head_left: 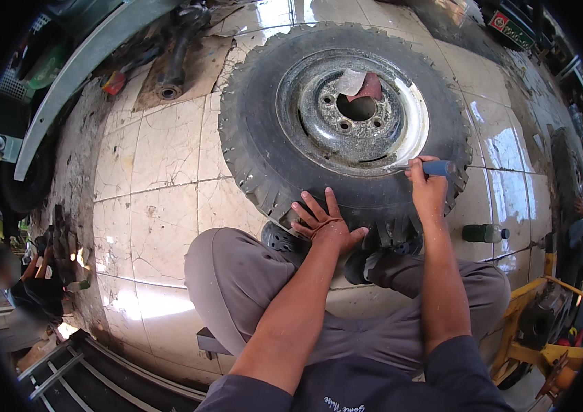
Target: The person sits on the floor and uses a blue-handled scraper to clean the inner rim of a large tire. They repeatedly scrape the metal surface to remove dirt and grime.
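I have the off-road wheel right in front of the seated wearer, its face turned up toward my camera: a black lugged tyre [253, 120] around a worn steel rim [319, 134]. The left hand [324, 224] rests on the wheel's near side with fingers spread, bare and gripping nothing. The right hand [427, 187], at the wheel's near right, closes its fingers around a blue-handled tool [437, 167], whose thin metal end points in at the rim's near edge (too small for me to tell whether it touches). Over the far part of the wheel's hub hole I see a pale grey sheet [351, 83] overlapping a dark red sheet [369, 88]; they look like sandpaper.

Just right of the wheel, a green bottle [483, 233] with a blue cap lies on its side on the cracked floor tiles [166, 213]. Farther to the wheel's near right I make out a yellow metal frame [545, 283]. Beyond the wheel's far left lies a long, dark metal shaft [179, 58]. Well left of the wheel, another person [36, 292] sits low.
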### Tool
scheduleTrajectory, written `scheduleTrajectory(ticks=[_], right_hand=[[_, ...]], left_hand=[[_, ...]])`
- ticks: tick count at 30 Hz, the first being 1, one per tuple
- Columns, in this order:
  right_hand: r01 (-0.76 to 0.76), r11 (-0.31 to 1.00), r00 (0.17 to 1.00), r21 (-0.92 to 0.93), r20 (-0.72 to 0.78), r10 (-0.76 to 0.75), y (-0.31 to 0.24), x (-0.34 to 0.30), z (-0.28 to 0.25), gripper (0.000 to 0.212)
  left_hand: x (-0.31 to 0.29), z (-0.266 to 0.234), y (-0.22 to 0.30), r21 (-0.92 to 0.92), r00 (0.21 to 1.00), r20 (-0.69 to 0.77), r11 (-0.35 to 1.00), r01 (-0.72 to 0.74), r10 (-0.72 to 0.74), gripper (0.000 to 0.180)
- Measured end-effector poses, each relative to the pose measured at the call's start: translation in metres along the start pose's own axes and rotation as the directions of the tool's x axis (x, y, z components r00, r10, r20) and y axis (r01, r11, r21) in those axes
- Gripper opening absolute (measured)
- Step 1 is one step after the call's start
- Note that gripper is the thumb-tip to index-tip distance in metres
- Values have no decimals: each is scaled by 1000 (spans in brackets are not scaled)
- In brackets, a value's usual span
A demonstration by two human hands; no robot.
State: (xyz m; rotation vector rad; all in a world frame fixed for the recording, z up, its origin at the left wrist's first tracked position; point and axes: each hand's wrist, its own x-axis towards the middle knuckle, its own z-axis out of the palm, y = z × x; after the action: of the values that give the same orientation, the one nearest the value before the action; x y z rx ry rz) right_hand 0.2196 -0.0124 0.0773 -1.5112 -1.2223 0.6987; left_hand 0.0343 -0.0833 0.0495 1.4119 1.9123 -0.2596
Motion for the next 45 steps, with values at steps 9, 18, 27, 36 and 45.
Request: scheduleTrajectory(ticks=[9,18,27,36,45], right_hand=[[18,964,985,-264,172,29,-20,18,3,26],[-16,957,981,-290,179,70,-32,39,9,28],[-22,957,972,-289,219,89,-42,50,25,28],[12,927,974,-374,216,74,-56,77,35,31],[26,900,975,-436,210,73,-55,83,39,35]], left_hand=[[0,0,0,-16,1000,-2,1000,-14,14,137],[-2,-10,-2,-33,997,81,999,-16,18,135],[-2,-15,-1,-32,992,127,999,14,-10,137],[4,-2,-9,-66,996,79,997,-25,31,143],[3,-1,-10,-92,997,53,995,-42,47,142]])
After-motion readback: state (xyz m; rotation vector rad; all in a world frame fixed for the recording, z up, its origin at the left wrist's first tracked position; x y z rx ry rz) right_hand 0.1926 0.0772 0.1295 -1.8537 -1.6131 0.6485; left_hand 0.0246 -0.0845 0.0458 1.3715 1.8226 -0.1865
